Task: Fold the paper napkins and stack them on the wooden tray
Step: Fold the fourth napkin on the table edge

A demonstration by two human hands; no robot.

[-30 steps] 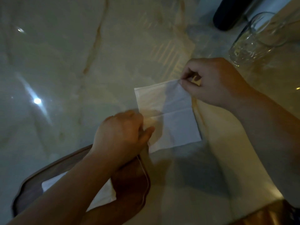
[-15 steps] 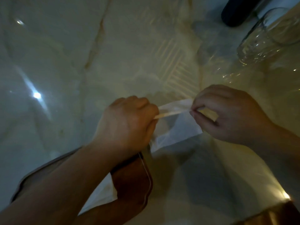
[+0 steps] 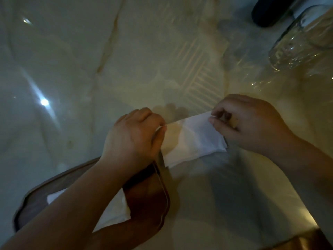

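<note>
A white paper napkin (image 3: 194, 139) lies doubled over on the marble table, its far edge lifted between both hands. My left hand (image 3: 133, 136) pinches the napkin's left end. My right hand (image 3: 252, 123) pinches its right end between thumb and fingers. The dark wooden tray (image 3: 149, 201) sits at the near left, mostly under my left forearm. A folded white napkin (image 3: 115, 210) rests in the tray, partly hidden by that arm.
A clear glass jar (image 3: 302, 40) lies tilted at the far right. Beside it stands a dark rounded object (image 3: 270, 9) at the top edge. A brown edge (image 3: 306, 242) shows at the bottom right corner. The glossy marble (image 3: 72, 69) reflects lights.
The napkin lay flat as a larger sheet; both hands have brought its far edge toward me, so it is now folded into a narrower strip. The hands sit closer to me.
</note>
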